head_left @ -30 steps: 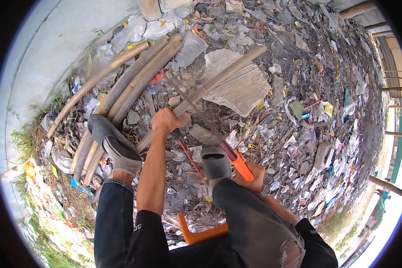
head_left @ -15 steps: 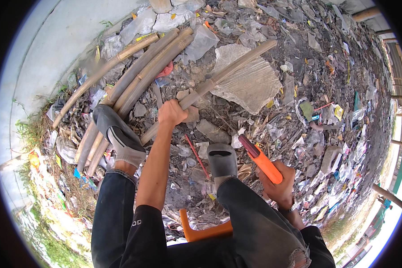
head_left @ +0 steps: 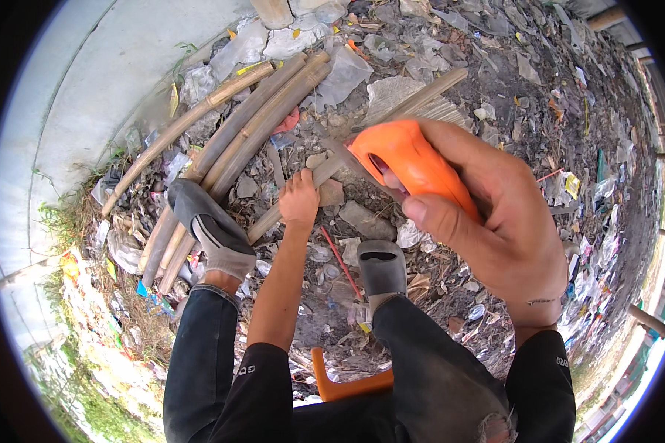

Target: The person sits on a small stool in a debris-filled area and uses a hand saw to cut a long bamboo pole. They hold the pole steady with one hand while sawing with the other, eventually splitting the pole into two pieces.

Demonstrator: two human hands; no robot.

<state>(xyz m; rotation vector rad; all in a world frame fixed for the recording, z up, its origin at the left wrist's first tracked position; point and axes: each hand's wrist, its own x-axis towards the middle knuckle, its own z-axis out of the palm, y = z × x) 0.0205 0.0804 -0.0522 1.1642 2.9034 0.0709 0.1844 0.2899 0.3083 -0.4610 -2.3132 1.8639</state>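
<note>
My left hand (head_left: 298, 198) is closed around a split bamboo pole (head_left: 421, 96), which slopes from beside my left boot up to the right, over a ridged concrete slab (head_left: 395, 94). Raised above the ground and close to the camera, my right hand (head_left: 495, 221) grips a tool with an orange handle (head_left: 414, 151). A hole shows in that handle. The tool's thin grey part is blurred and overlaps the pole in the picture. I cannot tell what kind of tool it is, or whether it touches the pole.
Several bamboo poles (head_left: 255, 122) lie side by side at the left, partly behind my left boot (head_left: 207, 218). My right boot (head_left: 382, 267) rests on littered ground with stones and plastic scraps. An orange seat edge (head_left: 347, 387) shows beneath me. A pale wall (head_left: 89, 81) stands at far left.
My right hand has risen from beside my right knee, up and toward the camera, with the orange-handled tool. The left hand keeps its grip on the pole.
</note>
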